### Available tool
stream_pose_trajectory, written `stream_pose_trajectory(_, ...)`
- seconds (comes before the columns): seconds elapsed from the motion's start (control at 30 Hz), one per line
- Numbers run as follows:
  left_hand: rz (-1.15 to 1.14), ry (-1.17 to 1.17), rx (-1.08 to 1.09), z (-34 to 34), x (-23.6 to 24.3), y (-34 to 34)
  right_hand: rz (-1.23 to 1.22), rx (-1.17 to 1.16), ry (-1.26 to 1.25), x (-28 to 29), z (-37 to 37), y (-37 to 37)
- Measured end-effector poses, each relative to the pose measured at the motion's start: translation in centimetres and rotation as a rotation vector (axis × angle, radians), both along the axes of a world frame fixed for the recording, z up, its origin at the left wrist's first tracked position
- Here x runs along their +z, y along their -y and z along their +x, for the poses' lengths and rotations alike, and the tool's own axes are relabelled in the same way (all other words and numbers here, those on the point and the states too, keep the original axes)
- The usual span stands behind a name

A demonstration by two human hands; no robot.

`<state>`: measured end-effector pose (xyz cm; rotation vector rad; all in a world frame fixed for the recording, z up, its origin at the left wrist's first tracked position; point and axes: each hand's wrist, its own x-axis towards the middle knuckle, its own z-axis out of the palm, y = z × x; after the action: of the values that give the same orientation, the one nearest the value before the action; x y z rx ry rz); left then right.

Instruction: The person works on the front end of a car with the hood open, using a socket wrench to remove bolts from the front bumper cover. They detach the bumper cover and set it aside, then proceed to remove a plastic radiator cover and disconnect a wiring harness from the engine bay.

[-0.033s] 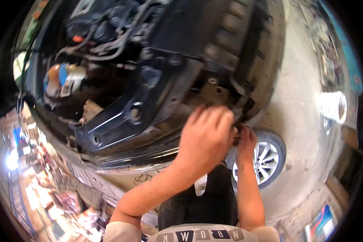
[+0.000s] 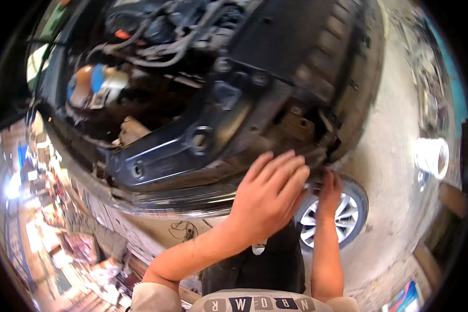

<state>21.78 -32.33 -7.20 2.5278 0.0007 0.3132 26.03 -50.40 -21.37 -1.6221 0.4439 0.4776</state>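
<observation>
Before me is the dark front end of a car, with the black upper cover of the engine bay front [image 2: 275, 47] and a glossy black metal corner panel [image 2: 177, 151]. My left hand [image 2: 270, 195] lies palm down over the front edge, fingers stretched out against the dusty panel, its thumb side partly hidden. Close to its right, my right hand [image 2: 329, 195] is at the lower corner of the bumper [image 2: 351, 138], fingers together on its edge; the fingertips are hard to make out. A brown metal bracket [image 2: 299, 125] shows in an opening just beyond the hands.
A wheel with a silver rim [image 2: 343, 216] lies on the floor behind my right forearm. A white bucket [image 2: 432, 157] stands farther right. Hoses [image 2: 166, 57] and an orange-and-blue-topped reservoir [image 2: 96, 83] sit in the engine bay. Clutter [image 2: 83, 247] fills the left side.
My view has shifted, so the car appears farther right. My left hand's fingers, bent before, are now straighter and flatter on the panel. The right hand stays at the bumper corner.
</observation>
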Motion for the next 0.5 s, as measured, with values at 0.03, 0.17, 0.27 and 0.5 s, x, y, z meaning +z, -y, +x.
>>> stream_pose_trajectory(0.03, -0.032, 0.015, 0.030, -2.6, 0.7, -1.2, -0.029, 0.085, 0.051, 1.1, 0.3, -0.3)
stream_pose_trajectory(0.17, 0.032, 0.139, 0.345, -14.8, 1.3, -4.8, -0.394, 0.167, 0.367, 3.4, 0.5, -0.6)
stream_pose_trajectory(0.27, 0.060, 0.204, 0.886, -22.8, -0.1, -6.1, -0.492, 0.400, 0.707, 7.2, 1.2, -2.5)
stream_pose_trajectory(0.5, -1.410, 0.353, 1.621, -30.1, -7.9, -9.7, -0.347, 0.919, 0.820, 9.7, 4.2, -8.9)
